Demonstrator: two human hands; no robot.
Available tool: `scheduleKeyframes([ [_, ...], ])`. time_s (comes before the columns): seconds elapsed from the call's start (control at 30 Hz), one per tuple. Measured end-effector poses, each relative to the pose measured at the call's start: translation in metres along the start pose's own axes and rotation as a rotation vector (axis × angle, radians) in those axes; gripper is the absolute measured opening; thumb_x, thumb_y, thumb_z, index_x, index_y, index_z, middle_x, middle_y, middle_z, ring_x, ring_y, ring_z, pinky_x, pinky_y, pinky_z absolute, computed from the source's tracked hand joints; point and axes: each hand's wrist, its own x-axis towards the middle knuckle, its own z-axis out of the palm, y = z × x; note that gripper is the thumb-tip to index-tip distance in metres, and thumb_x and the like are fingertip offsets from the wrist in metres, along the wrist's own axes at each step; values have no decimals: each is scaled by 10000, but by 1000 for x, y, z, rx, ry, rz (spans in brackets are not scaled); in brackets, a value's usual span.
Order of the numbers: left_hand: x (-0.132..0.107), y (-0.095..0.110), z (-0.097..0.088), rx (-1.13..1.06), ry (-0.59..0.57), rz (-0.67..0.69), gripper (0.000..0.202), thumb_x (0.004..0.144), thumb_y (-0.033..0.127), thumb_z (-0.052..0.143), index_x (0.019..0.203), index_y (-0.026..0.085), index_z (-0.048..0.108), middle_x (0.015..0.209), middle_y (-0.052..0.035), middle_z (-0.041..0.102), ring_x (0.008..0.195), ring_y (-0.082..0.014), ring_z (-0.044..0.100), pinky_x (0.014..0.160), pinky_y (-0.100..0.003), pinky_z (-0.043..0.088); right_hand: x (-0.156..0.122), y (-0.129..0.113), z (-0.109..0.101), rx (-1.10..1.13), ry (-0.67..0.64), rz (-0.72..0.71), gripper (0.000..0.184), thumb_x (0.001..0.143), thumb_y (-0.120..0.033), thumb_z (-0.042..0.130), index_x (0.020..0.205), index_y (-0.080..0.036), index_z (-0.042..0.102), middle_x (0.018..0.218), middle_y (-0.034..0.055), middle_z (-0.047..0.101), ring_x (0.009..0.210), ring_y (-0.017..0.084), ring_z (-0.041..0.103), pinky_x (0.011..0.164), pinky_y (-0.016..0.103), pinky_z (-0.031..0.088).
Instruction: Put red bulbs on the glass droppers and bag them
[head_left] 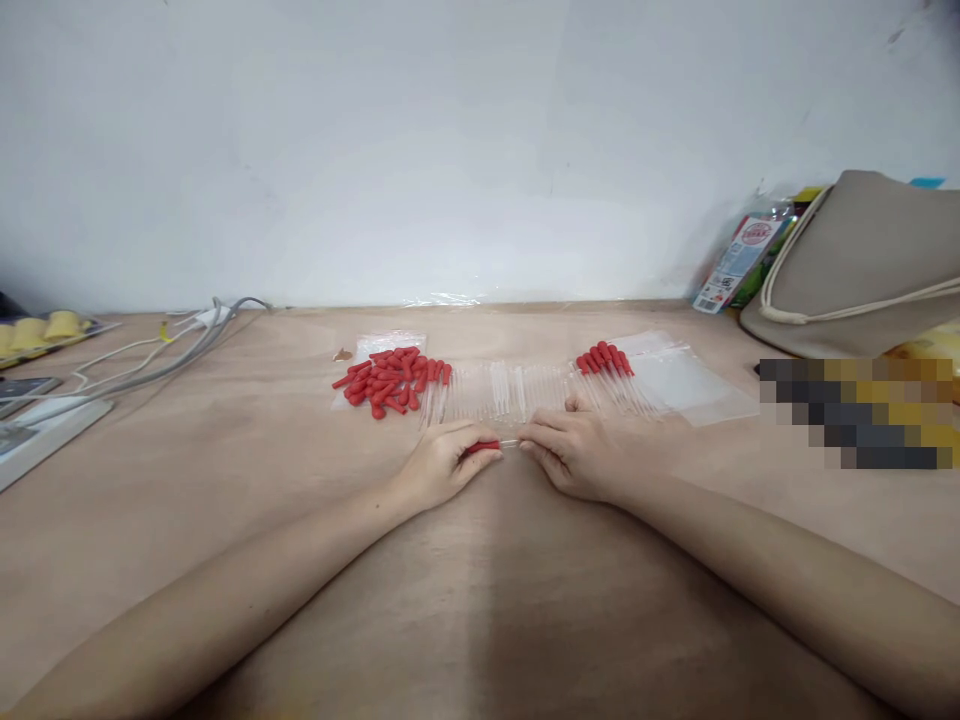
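Observation:
My left hand [450, 462] is closed around a red rubber dropper bulb [484, 446], which shows between thumb and fingers. A thin clear glass dropper tube [510, 443] runs from the bulb's end to my right hand [566, 450], whose fingers pinch it; its far part is hidden there. Beyond my hands lies a row of clear tubes [517, 390] side by side. A heap of loose red bulbs [386, 382] sits at the left of the row. Droppers fitted with red bulbs [604, 357] lie at the right, and a few more bulbed ones [439, 373] beside the heap.
Clear plastic bags [697, 385] lie under and beside the droppers on the wooden table [360, 620]. Grey and white cables [180, 355] and a white power strip [56, 440] are at the left. A grey drawstring bag [870, 260] and a plastic packet [739, 260] stand at the right.

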Motion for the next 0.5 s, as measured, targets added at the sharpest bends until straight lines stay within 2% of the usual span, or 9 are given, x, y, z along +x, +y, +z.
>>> scheduleKeyframes([
  [0.5,-1,-5,3,26,-4,97,149,841,234,508,905,141,605,806,-55,644,726,-135,582,655,-243,464,5,-4,6,78,-140,36,259,885,-196,354,771,-146,582,699,21,613,578,112,458,647,287,206],
])
